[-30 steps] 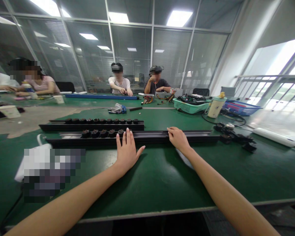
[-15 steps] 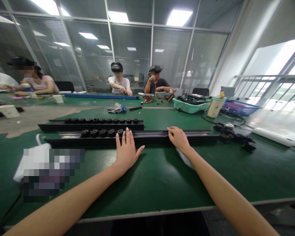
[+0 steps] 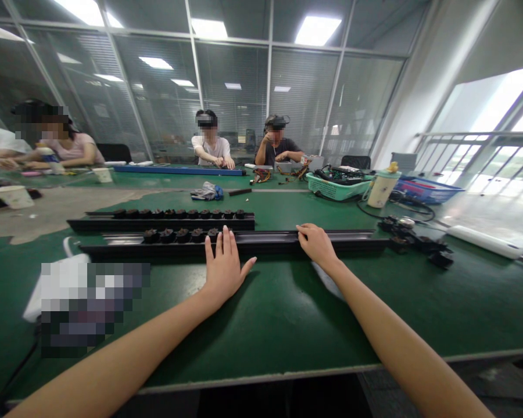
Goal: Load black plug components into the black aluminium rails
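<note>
A long black rail [image 3: 265, 247] with a shiny channel lies crosswise in front of me. Several round black parts [image 3: 182, 235] sit in the left part of its channel. My left hand [image 3: 225, 270] is open, fingers stretched over the rail beside the rightmost of these parts and thumb spread. My right hand [image 3: 318, 247] is closed at the rail farther right, its fingers bent over the far edge; its palm side is hidden. Behind lies a second, shorter black rail [image 3: 165, 224] with a row of similar parts.
Loose black parts [image 3: 418, 241] lie to the right, near a white bar [image 3: 486, 242]. A green basket [image 3: 340, 188], a cream tumbler [image 3: 381, 190] and a blue basket [image 3: 431, 191] stand farther back. A white device [image 3: 56, 284] is at left. Several people sit across the table.
My hands and the rails show no visible movement. Across the table, one person's hands have shifted slightly.
</note>
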Available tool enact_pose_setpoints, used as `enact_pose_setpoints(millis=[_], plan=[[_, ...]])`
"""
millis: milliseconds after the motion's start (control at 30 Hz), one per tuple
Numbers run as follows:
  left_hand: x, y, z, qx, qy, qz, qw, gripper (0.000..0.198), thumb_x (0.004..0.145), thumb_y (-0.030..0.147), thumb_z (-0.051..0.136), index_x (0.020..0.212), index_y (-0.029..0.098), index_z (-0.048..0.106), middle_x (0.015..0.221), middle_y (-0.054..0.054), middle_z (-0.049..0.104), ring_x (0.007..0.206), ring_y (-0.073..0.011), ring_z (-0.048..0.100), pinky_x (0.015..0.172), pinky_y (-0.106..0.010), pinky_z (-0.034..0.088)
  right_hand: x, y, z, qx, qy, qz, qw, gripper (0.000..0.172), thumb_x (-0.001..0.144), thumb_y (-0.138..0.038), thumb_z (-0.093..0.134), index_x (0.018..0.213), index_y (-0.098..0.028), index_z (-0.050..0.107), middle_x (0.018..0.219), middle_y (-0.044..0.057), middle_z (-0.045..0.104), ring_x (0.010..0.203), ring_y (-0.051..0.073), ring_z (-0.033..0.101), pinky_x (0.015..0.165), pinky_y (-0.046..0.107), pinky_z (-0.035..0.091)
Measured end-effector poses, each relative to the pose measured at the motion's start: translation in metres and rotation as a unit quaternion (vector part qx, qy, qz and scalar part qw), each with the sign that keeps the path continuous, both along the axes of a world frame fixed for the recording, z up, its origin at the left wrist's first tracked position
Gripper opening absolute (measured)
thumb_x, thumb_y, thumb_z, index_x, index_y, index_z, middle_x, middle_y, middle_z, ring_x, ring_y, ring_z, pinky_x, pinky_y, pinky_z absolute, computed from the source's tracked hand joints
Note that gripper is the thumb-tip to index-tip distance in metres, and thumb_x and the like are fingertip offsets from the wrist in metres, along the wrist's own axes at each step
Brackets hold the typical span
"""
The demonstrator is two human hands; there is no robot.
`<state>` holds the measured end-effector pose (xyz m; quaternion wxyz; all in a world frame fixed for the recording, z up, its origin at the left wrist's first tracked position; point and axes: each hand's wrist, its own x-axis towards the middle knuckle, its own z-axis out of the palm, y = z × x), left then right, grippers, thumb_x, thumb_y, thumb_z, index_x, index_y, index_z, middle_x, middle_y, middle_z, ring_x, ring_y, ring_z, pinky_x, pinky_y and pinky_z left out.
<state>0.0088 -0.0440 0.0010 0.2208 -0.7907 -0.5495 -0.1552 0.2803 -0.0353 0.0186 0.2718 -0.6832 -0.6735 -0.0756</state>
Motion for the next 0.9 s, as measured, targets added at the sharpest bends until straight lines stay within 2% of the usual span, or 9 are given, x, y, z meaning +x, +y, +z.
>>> enact_pose_setpoints(millis=[367, 533, 700, 900], plan=[[0.0009, -0.0003, -0.0003, 0.001, -0.012, -0.008, 1.0, 0.089, 0.1, 0.063, 0.026, 0.161, -0.003, 0.023, 0.168, -0.028, 0.02, 0.154, -0.0417, 0.028, 0.126, -0.063, 0.002, 0.0015, -0.0005, 0.0, 0.001, 0.007, 0.004, 1.0, 0.036, 0.1, -0.019, 0.047, 0.121, -0.019, 0.076, 0.125, 0.011, 0.072, 0.114, 0.021, 0.067, 0.102, 0.03, 0.05], [0.0015, -0.0008, -0.0003, -0.006, -0.01, -0.004, 1.0, 0.09, 0.1, 0.062, 0.028, 0.159, -0.007, 0.025, 0.168, -0.03, 0.017, 0.154, -0.0426, 0.028, 0.126, -0.061, 0.001, 0.0035, -0.0005, -0.0016, 0.002, 0.009, -0.004, 1.0, 0.037, 0.099, -0.018, 0.045, 0.122, -0.016, 0.074, 0.125, 0.013, 0.07, 0.115, 0.022, 0.065, 0.102, 0.03, 0.049], [0.0015, -0.0011, -0.0007, 0.002, -0.008, -0.006, 1.0, 0.089, 0.1, 0.062, 0.027, 0.16, -0.004, 0.024, 0.168, -0.029, 0.019, 0.154, -0.0421, 0.029, 0.126, -0.063, 0.003, 0.0057, -0.0001, -0.0034, 0.01, -0.001, -0.006, 1.0, 0.037, 0.099, -0.017, 0.044, 0.124, -0.015, 0.071, 0.122, 0.015, 0.069, 0.116, 0.024, 0.062, 0.1, 0.032, 0.049], [0.0015, 0.0, -0.0015, 0.004, -0.009, -0.005, 1.0, 0.09, 0.1, 0.063, 0.027, 0.16, -0.003, 0.023, 0.168, -0.029, 0.018, 0.154, -0.0418, 0.029, 0.126, -0.062, 0.003, 0.0072, -0.0018, -0.0035, 0.031, -0.04, -0.038, 0.998, 0.032, 0.098, -0.025, 0.049, 0.12, -0.015, 0.071, 0.117, 0.016, 0.064, 0.112, 0.027, 0.058, 0.097, 0.037, 0.048]])
